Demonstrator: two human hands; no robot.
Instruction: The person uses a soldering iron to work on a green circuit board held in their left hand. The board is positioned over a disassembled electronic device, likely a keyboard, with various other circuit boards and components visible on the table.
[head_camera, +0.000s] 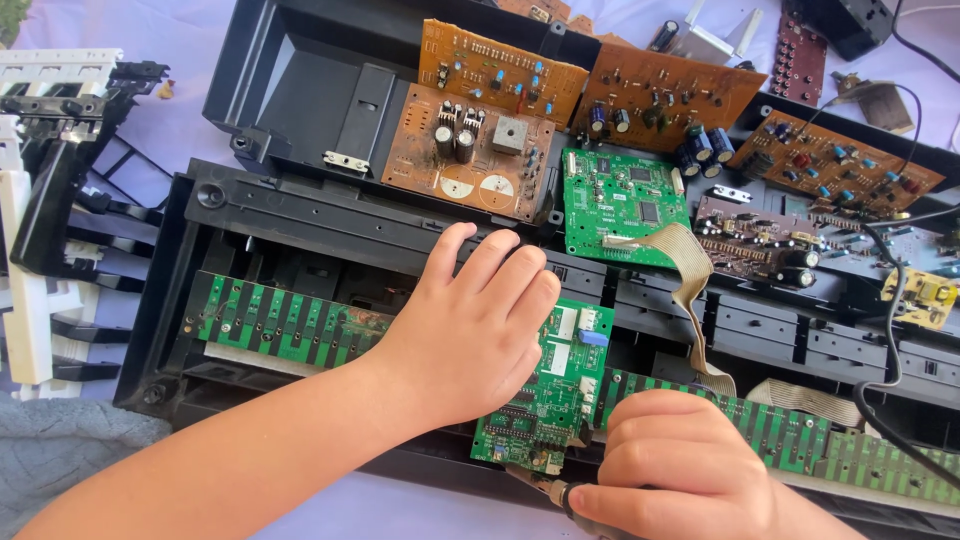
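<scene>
My left hand (470, 330) lies palm down on a small green circuit board (548, 400), pressing it against the black plastic keyboard chassis (300, 225). My right hand (675, 470) is closed around a tool with a dark handle and metal tip (545, 488) at the board's lower edge. Long green key-contact boards (275, 325) run left and right (800, 440) of the small board. A grey ribbon cable (690, 280) runs from a square green board (625, 205) down toward my right hand.
Several brown circuit boards (470, 150) with capacitors lie across the top. White and black keyboard keys (40, 200) are stacked at the left. A black cable (890, 330) loops at the right. Grey cloth (60, 450) sits at the lower left.
</scene>
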